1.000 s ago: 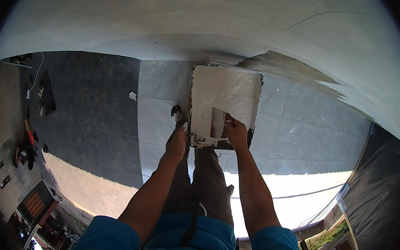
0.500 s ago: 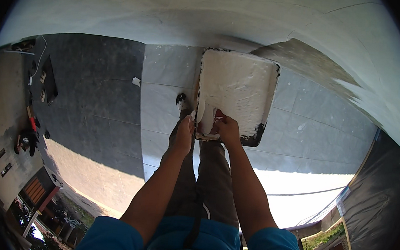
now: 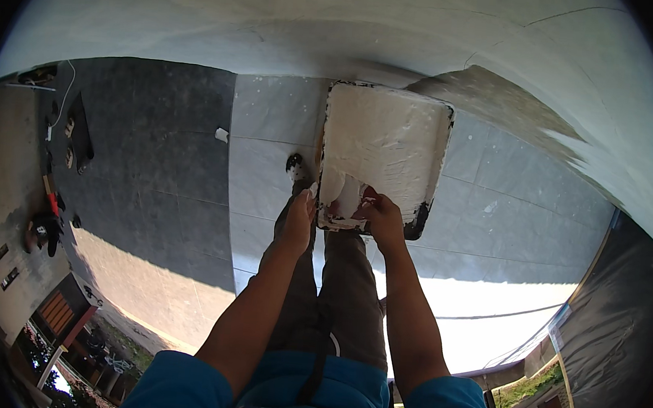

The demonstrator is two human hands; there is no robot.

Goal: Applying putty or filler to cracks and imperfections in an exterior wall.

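As the person looked straight down past their own legs, both bare hands were clasped on the near edge of a tray [image 3: 389, 144], a rectangular one coated in white paste with a dark rim. The left hand [image 3: 299, 219] gripped the near left corner, fingers curled under where they could not be seen; the right hand [image 3: 381, 217] closed over the near edge just beside it, thumb on top. Held at one end only, the tray stuck out away from the body, roughly level, probably so the wet paste stayed put. It hung above a pale tiled floor [image 3: 268, 161], close to a white plastered wall [image 3: 355, 37] at the top. One foot [image 3: 296, 167] showed below the left corner. To the left lay a darker floor strip and, well apart, scattered tools [image 3: 46, 209] (too small to identify). Open tiles spread to the right; the wall hemmed the far edge.
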